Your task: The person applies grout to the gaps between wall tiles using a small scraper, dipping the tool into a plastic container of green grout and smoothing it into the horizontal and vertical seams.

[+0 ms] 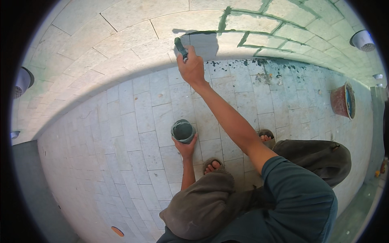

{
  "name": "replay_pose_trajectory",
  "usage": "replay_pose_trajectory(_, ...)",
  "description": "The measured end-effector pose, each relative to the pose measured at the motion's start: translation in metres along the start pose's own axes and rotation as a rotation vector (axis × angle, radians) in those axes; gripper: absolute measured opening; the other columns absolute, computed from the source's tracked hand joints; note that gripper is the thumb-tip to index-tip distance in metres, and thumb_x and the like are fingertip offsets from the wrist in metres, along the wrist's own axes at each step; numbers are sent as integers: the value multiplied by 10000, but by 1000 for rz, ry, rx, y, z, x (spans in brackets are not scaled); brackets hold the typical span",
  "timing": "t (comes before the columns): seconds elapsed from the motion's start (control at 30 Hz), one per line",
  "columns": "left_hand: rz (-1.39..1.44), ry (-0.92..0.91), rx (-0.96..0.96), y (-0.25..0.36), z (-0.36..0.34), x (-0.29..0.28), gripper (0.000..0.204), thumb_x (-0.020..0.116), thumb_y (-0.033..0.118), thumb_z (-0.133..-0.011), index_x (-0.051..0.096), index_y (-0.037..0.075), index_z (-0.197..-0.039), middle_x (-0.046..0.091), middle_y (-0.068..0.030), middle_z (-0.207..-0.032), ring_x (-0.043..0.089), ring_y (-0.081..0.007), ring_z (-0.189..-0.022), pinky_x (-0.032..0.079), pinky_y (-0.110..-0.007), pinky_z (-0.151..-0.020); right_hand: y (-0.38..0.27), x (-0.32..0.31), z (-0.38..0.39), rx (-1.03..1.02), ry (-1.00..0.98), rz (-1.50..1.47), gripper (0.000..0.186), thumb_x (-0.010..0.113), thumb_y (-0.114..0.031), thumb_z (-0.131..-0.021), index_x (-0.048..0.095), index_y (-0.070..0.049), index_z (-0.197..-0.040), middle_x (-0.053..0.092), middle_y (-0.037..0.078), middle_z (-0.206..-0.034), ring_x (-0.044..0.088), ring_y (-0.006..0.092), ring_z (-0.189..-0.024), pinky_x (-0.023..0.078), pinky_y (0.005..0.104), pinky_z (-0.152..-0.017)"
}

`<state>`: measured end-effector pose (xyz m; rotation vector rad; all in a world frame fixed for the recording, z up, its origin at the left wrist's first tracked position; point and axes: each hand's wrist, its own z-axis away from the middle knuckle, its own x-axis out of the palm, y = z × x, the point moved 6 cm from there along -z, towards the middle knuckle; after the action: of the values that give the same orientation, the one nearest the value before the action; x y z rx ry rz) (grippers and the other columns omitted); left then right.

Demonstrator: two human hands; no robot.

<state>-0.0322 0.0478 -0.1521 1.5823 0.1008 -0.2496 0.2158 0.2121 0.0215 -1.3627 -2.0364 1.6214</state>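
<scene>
1. Far left, I'm seeing a round lamp [20,85] jutting from the pale tiled wall [133,44].
2. Lower down, an orange oval [117,231] is lying on the floor tiles [142,93].
3. Near centre, the right hand [191,67] is gripping a dark, paste-smeared tool [180,46], fingers curled tight, close to the wall; I can't tell whether it's touching.
4. Below, the left hand [186,146] is cupping a grey cup [174,137], spread to its width; greenish-grey paste [183,131] is sitting inside.
5. Sandalled feet [212,165], trouser legs [202,202] and the right forearm [231,117] are blocking my floor view.
6. Further right, dark splatters [263,79] are dotting the floor beneath green-filled joints [224,20].
7. Far right, a reddish bucket [338,102] is standing below another lamp [362,40]; I'm not making out its contents.
</scene>
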Motion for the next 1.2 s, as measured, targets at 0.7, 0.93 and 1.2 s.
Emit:
replay_pose_trajectory(0.7, -91, 40, 103, 1, -1, -2, 899, 937, 286, -630, 438, -58, -1294, 600, -191, -1148, 611, -326, -1037, 483, -426, -907, 14, -7, 6, -97, 45, 226, 291, 603, -163, -899, 549, -7, -1138, 631, 199, -623, 642, 407, -572, 504, 494, -548)
replay_pose_trajectory(0.93, -77, 38, 75, 7, 0, -1, 903, 937, 308, -635, 441, -81, -1281, 602, -203, -1146, 611, -329, -1032, 486, -430, -904, 15, -35, -12, -113, 101, 178, 278, 610, -188, -904, 559, -19, -1118, 627, 208, -618, 636, 421, -567, 504, 502, -548)
replay_pose_trajectory(1.2, -63, 37, 140, 8, -1, -1, 896, 938, 253, -637, 433, -59, -1309, 593, -191, -1181, 604, -324, -1061, 482, -429, -916, 23, -20, 27, -35, -545, 251, 277, 611, -229, -914, 621, -33, -1110, 657, 194, -701, 652, 391, -652, 511, 481, -619)
